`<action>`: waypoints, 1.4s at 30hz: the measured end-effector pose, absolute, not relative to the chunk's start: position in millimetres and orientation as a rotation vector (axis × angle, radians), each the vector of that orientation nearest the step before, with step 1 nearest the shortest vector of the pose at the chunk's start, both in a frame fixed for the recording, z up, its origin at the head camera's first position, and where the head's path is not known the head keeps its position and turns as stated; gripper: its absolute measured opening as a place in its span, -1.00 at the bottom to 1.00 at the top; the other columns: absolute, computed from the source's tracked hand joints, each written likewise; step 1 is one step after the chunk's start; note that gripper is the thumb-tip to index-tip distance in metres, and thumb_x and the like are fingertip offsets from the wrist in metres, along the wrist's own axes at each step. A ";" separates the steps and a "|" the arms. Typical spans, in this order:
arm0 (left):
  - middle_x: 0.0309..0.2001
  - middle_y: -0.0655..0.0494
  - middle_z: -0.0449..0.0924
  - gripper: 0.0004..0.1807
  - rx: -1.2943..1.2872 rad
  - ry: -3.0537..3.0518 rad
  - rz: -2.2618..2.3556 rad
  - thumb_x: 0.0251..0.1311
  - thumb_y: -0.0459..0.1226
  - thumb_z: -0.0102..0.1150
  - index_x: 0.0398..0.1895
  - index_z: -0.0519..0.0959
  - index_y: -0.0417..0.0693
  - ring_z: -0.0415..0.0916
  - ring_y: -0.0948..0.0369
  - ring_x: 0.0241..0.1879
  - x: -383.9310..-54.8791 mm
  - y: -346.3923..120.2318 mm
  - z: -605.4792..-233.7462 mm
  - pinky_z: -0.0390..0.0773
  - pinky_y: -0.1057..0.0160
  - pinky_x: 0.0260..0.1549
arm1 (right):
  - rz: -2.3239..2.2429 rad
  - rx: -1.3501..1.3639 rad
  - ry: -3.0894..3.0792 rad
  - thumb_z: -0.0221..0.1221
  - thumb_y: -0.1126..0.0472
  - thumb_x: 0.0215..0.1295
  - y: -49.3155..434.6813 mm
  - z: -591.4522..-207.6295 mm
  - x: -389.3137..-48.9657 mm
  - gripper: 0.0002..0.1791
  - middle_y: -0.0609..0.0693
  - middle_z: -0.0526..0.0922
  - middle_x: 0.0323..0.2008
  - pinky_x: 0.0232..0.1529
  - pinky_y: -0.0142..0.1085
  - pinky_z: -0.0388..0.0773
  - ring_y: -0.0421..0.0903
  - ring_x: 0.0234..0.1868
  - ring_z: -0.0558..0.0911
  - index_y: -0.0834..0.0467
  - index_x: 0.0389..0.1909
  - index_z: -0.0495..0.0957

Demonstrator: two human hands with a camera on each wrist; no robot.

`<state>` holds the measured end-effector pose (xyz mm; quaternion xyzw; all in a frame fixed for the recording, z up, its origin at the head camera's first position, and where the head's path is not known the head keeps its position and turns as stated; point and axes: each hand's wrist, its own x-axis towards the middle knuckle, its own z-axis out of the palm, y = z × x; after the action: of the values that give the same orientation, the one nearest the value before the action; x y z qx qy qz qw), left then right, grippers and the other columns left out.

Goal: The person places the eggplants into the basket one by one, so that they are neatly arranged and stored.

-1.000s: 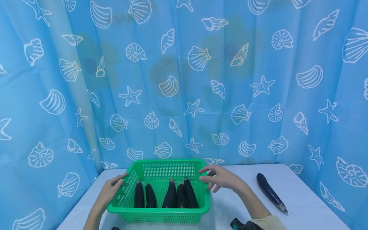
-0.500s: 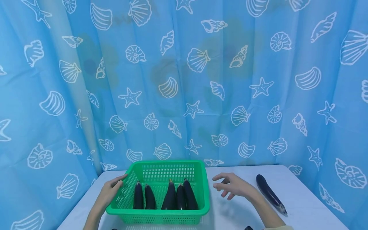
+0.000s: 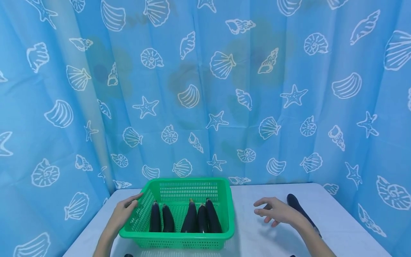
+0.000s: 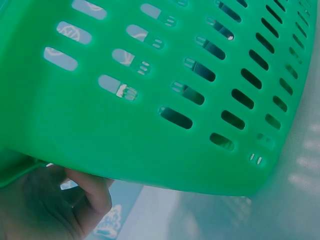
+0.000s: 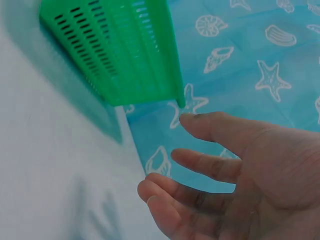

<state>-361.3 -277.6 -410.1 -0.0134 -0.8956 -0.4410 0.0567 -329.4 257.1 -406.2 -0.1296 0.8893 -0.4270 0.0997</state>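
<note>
A green plastic basket (image 3: 176,235) with slotted walls stands on the table, with several dark eggplants (image 3: 190,218) lying side by side in it. My left hand (image 3: 124,211) holds the basket's left rim. From the left wrist, the curled fingers (image 4: 95,192) show at the rim beside the slotted wall. Over the table to the right of the basket, my right hand (image 3: 277,211) hovers with loosely bent, spread fingers and nothing in them. One more eggplant (image 3: 297,204) lies on the table at the right, partly hidden behind the right hand and forearm.
A white cloth covers the table (image 3: 247,235). Behind it and at both sides hangs a blue curtain (image 3: 205,107) with white shell and starfish prints. A small dark object (image 3: 128,255) peeks in at the bottom edge, near the left forearm.
My right hand has moved away from the basket's right rim, rightward across the table toward the lone eggplant. The left hand, the basket and the eggplants stay in place.
</note>
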 end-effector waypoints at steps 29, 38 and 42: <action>0.39 -0.30 0.31 -0.49 -0.015 -2.712 -1.338 0.44 -0.15 -0.21 0.42 0.34 0.01 0.30 -0.28 0.33 -361.1 -276.2 -409.7 0.30 -0.30 0.24 | -1.124 -0.063 2.802 0.26 -0.09 0.25 314.7 -415.1 -336.8 -0.34 0.20 0.66 -0.04 -0.32 -0.14 0.65 0.01 -0.15 0.65 0.23 0.24 0.45; 0.40 -0.30 0.29 -0.49 -0.026 -2.712 -1.335 0.45 -0.15 -0.21 0.43 0.34 0.00 0.27 -0.29 0.34 -360.3 -276.2 -409.3 0.28 -0.30 0.26 | -1.097 -0.011 2.839 0.28 -0.13 0.21 331.2 -413.5 -331.7 -0.30 0.36 0.59 0.03 -0.28 -0.13 0.66 0.09 -0.08 0.63 0.24 0.24 0.45; 0.40 -0.32 0.28 -0.48 -0.035 -2.713 -1.334 0.45 -0.16 -0.21 0.43 0.33 -0.01 0.26 -0.30 0.34 -360.3 -275.7 -408.9 0.28 -0.30 0.25 | -1.062 0.022 2.873 0.27 -0.13 0.22 338.2 -414.0 -331.0 -0.29 0.38 0.59 0.02 -0.27 -0.13 0.66 0.11 -0.10 0.64 0.23 0.27 0.43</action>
<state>-360.3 -275.7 -408.9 -0.0116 -0.8957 -0.4405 0.0592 -331.0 338.2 -414.0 0.0070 0.9372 -0.3466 0.0393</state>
